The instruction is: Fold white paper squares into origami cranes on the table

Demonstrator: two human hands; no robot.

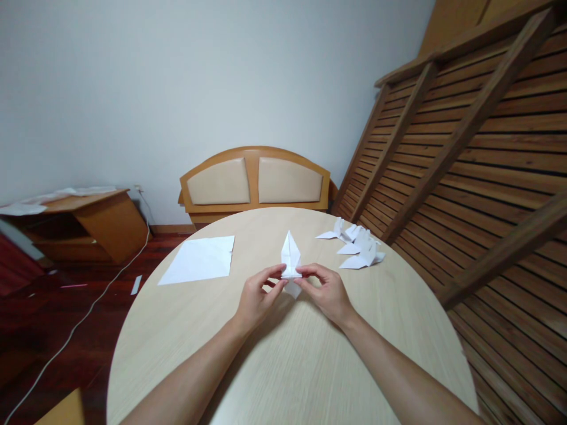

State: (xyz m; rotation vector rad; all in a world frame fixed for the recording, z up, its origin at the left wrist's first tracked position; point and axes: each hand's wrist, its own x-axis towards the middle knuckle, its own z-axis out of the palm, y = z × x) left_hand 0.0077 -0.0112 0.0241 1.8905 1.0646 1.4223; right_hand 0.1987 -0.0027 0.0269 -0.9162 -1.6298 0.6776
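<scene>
A partly folded piece of white paper (pixel 291 251) is held just above the middle of the table, its narrow point facing away from me. My left hand (pixel 262 293) pinches its left edge between thumb and fingers. On the right edge, my right hand (pixel 325 290) has the same kind of pinch. A lower flap of the paper shows below the fingertips, pointing toward me. Several folded white paper figures (pixel 361 248), which look like origami birds, lie heaped to the right of my hands. Flat white sheets (pixel 199 260) lie to the left.
The round wooden table (pixel 283 366) fills the foreground. A slatted wooden frame (pixel 478 136) leans along its right side. Behind the table stands a padded headboard (pixel 254 177). At the left are a low wooden cabinet (pixel 106 230) and a white cable (pixel 95 301) across the floor.
</scene>
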